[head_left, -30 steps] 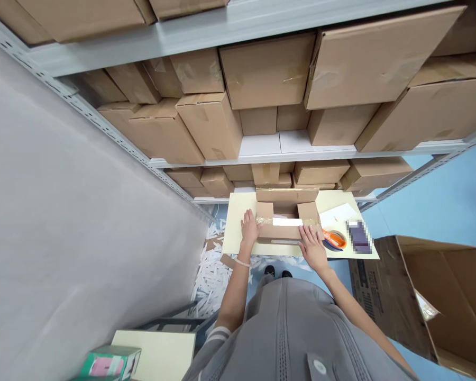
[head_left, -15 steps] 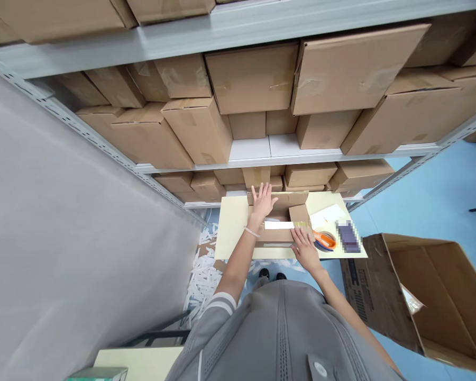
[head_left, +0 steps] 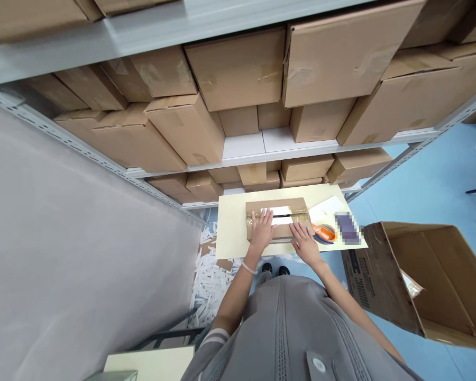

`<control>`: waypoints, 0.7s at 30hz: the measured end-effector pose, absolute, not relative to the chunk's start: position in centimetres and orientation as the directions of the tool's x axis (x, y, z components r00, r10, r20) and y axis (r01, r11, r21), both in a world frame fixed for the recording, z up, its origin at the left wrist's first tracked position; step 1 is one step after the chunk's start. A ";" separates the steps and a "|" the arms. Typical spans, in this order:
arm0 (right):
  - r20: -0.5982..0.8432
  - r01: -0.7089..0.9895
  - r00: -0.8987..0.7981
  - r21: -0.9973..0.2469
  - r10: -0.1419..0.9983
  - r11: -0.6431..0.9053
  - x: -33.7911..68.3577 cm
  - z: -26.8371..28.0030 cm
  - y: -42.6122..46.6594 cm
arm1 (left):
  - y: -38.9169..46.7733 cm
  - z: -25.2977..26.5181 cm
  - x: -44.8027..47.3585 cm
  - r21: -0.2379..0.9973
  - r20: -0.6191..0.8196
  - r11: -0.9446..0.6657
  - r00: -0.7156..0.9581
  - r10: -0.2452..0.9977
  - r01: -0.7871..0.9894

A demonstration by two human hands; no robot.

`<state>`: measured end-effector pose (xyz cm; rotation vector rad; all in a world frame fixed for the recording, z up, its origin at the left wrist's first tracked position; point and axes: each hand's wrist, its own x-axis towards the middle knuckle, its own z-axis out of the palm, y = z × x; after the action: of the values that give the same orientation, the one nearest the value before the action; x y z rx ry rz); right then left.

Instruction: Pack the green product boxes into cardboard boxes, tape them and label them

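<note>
A small cardboard box [head_left: 257, 206] lies on the pale yellow table [head_left: 232, 222], its long top flaps folded down and a dark gap between them. White labels and strips of clear tape show along the flap edges. My left hand [head_left: 263, 230] presses flat on the left part of the top, fingers spread. On the right part of the top rests my right hand [head_left: 304, 243], fingers stretched out. The inside of the box is hidden by the flaps. Just right of it lies an orange-handled tape dispenser [head_left: 324, 233].
White paper [head_left: 326, 209] and a blurred purple item [head_left: 348, 228] lie at the table's right end. Metal shelving [head_left: 238, 161] full of cardboard boxes stands ahead. A large open carton [head_left: 432, 280] is at the right; shredded paper [head_left: 212, 283] covers floor at the left.
Both long flaps of the box have come down over its opening. My left hand has moved from the raised far flap down onto the top; my right hand stays near the right end.
</note>
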<state>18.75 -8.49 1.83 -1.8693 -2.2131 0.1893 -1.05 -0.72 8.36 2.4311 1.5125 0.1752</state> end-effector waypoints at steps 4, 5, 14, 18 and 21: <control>0.085 0.951 -0.157 -0.256 0.984 0.174 18.7 2.0 -8.5 | -1.6 6.7 -0.9 0.317 -0.054 -0.398 0.436 0.898 0.861; 0.077 0.951 -0.155 -0.258 0.985 0.170 18.6 2.1 -8.5 | -1.8 6.5 -0.9 0.322 -0.055 -0.395 0.433 0.900 0.861; 0.142 0.849 -0.124 -0.498 0.982 0.179 19.9 3.9 -8.7 | -2.5 5.7 -0.7 0.314 -0.067 -0.361 0.400 0.914 0.878; 0.273 0.794 0.207 -0.608 0.940 0.002 23.7 3.4 -9.3 | -2.4 5.1 -0.7 0.303 -0.050 -0.367 0.399 0.916 0.880; 0.229 0.787 0.394 -0.583 0.890 -0.199 26.8 1.2 -9.4 | -2.3 4.4 -0.8 0.289 -0.017 -0.382 0.403 0.915 0.878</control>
<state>26.75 -9.42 1.18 -2.0218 -1.4296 0.2090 -0.76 -2.34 4.41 2.4099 1.5756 0.2113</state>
